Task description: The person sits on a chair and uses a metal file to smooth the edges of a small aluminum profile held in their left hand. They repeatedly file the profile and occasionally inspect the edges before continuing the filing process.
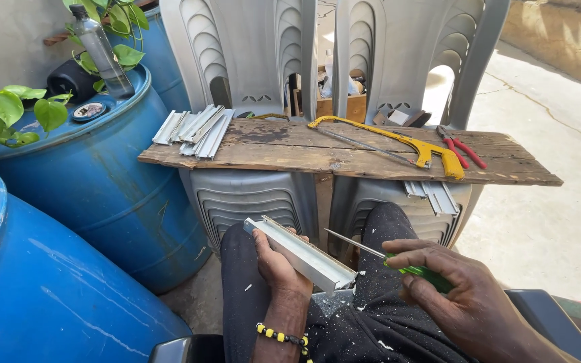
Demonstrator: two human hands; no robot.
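Observation:
My left hand [276, 261] grips a short length of silvery aluminium channel [302, 255] over my lap, its open side up and one end towards me. My right hand [453, 282] holds a green-handled screwdriver [419, 271]; its thin shaft points left, with the tip just right of the channel and a little apart from it. Both hands hover above my black trousers, which are flecked with white bits.
A weathered wooden plank [284, 151] spans two grey plastic chairs [250, 195] ahead. On it lie a stack of aluminium profiles [196, 126], a yellow hacksaw [405, 141] and red-handled pliers [462, 148]. Blue drums [95, 188] with a leafy plant and a bottle [102, 50] crowd the left.

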